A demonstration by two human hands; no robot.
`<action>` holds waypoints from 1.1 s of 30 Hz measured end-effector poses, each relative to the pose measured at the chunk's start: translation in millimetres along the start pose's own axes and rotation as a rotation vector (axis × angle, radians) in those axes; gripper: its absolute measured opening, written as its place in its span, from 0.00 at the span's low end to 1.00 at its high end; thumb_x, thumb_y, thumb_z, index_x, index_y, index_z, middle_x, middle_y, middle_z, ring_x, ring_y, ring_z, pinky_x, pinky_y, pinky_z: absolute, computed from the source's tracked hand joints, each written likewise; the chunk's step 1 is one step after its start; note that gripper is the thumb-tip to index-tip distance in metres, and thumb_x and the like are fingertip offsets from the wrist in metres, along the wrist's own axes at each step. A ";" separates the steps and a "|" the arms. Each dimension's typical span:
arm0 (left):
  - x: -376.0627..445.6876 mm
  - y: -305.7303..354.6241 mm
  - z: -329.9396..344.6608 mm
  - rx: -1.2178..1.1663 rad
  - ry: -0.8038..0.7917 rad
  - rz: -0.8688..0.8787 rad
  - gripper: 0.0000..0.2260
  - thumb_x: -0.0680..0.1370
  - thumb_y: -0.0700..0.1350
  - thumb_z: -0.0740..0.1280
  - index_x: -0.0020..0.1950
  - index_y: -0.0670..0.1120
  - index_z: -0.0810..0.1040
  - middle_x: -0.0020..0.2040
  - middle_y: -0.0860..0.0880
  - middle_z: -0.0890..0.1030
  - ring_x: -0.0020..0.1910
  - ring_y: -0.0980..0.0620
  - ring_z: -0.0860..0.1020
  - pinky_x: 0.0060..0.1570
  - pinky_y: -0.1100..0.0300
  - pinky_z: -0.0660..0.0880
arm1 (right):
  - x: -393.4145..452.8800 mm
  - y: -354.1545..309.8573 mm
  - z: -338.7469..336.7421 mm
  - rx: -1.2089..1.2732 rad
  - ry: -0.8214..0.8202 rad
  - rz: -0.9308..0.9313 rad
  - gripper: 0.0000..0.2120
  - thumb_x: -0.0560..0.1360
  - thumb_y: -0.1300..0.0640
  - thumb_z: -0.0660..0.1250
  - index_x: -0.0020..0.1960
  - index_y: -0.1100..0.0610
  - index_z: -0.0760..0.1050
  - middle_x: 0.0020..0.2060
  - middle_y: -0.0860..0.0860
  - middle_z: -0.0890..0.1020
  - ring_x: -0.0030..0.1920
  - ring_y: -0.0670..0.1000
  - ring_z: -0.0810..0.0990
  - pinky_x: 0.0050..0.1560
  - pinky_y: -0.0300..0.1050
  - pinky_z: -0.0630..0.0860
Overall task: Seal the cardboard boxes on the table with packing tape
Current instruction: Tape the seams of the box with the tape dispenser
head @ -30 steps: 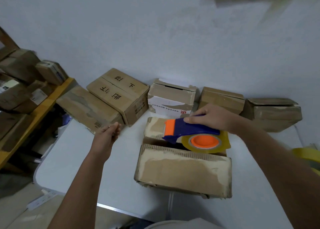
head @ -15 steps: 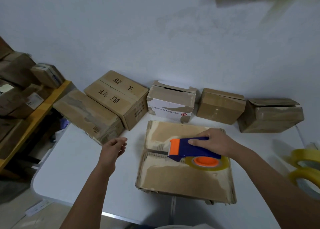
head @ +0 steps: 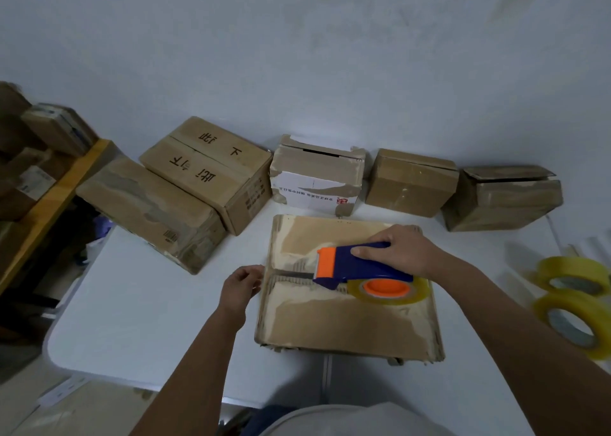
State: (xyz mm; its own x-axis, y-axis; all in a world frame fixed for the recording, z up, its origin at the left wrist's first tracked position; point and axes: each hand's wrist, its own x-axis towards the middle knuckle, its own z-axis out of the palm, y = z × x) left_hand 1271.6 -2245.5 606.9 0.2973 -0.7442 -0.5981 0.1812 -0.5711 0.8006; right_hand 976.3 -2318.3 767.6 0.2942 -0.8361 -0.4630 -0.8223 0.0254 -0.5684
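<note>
- At far left, wooden shelf [head: 49,201] stacked with blurred brown cartons [head: 49,131].
- On the white table [head: 132,320], along the far edge by the pale wall: long scuffed brown cardboard box [head: 145,211] at an angle, touching a brown box printed with black characters [head: 211,168].
- Next right, white-and-brown box with red print [head: 317,178], top flap gaping.
- Left hand [head: 239,287] at the left edge of the flat worn cardboard box [head: 347,323] near the table's front, fingers curled against that edge; whether gripping or merely touching, cannot tell.
- Narrow dark seam running left to right across that box's top, between its two flaps.
- Blue-and-orange plastic tape dispenser [head: 353,267] lying over the seam, orange blade end toward the left, clear tape roll with orange hub [head: 386,288] at its right.
- Right hand [head: 400,254] clamped on the dispenser's blue handle, fingers wrapped over the top.
- Farther right along the wall, small plain brown box [head: 410,181], then a battered brown box with loose lid [head: 506,197].
- At right edge, two yellowish tape rolls [head: 575,303] resting on the table, overlapping.
</note>
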 end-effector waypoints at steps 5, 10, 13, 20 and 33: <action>0.5 -6.8 13.8 0.199 -0.004 0.051 0.06 0.82 0.43 0.64 0.57 0.45 0.76 0.51 0.46 0.80 0.53 0.40 0.80 0.51 0.48 0.77 | 0.3 1.6 1.1 0.009 -0.015 0.008 0.21 0.74 0.37 0.66 0.59 0.49 0.80 0.42 0.42 0.82 0.44 0.44 0.80 0.42 0.37 0.76; 7.2 -18.4 -3.5 0.577 -0.117 0.000 0.27 0.78 0.42 0.71 0.75 0.50 0.65 0.66 0.44 0.71 0.57 0.41 0.77 0.43 0.51 0.79 | -0.7 5.8 -1.0 0.005 -0.006 -0.003 0.21 0.74 0.37 0.66 0.60 0.49 0.80 0.42 0.41 0.82 0.44 0.44 0.80 0.42 0.37 0.76; -4.2 -13.1 -8.6 0.652 -0.031 0.045 0.15 0.81 0.44 0.66 0.68 0.46 0.75 0.68 0.44 0.73 0.58 0.44 0.78 0.58 0.49 0.77 | -0.7 7.6 -1.7 0.005 -0.008 -0.010 0.20 0.74 0.37 0.66 0.60 0.48 0.80 0.40 0.39 0.80 0.43 0.43 0.80 0.41 0.35 0.75; -79.9 35.1 -2.0 0.364 -0.456 0.107 0.21 0.80 0.65 0.59 0.73 0.70 0.63 0.66 0.65 0.75 0.63 0.62 0.76 0.62 0.57 0.76 | 1.4 5.8 -8.6 -0.092 -0.092 -0.035 0.22 0.76 0.35 0.60 0.61 0.47 0.78 0.45 0.42 0.80 0.43 0.41 0.77 0.39 0.35 0.70; -75.5 45.2 -2.5 0.412 -0.453 -0.117 0.22 0.77 0.64 0.65 0.70 0.66 0.68 0.63 0.49 0.78 0.59 0.45 0.79 0.46 0.45 0.83 | -13.1 37.4 -36.2 0.220 -0.382 0.091 0.37 0.57 0.27 0.73 0.59 0.49 0.79 0.52 0.46 0.85 0.56 0.48 0.82 0.66 0.51 0.72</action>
State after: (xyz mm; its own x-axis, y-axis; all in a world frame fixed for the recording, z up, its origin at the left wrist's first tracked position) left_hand 1259.7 -2214.2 688.4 -0.1460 -0.6901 -0.7089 -0.2145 -0.6774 0.7036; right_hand 924.1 -2326.2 777.0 0.4179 -0.5639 -0.7123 -0.7421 0.2405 -0.6257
